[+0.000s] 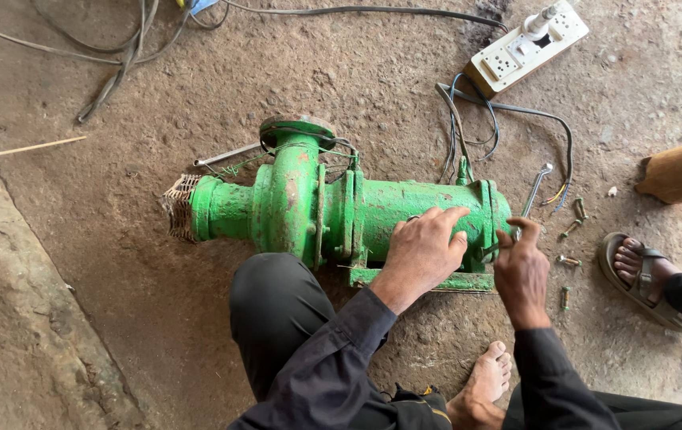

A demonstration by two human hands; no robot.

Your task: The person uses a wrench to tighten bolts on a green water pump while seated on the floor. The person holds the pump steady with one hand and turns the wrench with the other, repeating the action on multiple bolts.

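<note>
From the head camera, looking down, a green water pump (341, 211) lies on its side on a bare dirt floor (102, 239), close in front of a crouching person in dark sleeves and trousers. The left hand (424, 251) rests flat on the pump's cylindrical motor body, fingers (444, 216) spread open and pressing down, holding nothing. The right hand (521, 271) is at the pump's right end cover, its fingers pinched closed around a small, thin item against the rim; whether this is a bolt or a slim tool cannot be told. Just beyond that end lies a spanner (535, 189), and several loose bolts (568, 259) are scattered on the floor near it. Dark cables (468, 119) trail from the pump toward a white extension socket board (526, 44) at the top right. A second person's sandalled foot (639, 267) stands at the right edge. Judging by the loose bolts, the work seems to be on the end cover's fastenings, with the left hand steadying the body. The next move likely calls for keeping the pump from rolling while the right hand turns or pulls at the rim with a firm, careful pinch.
</note>
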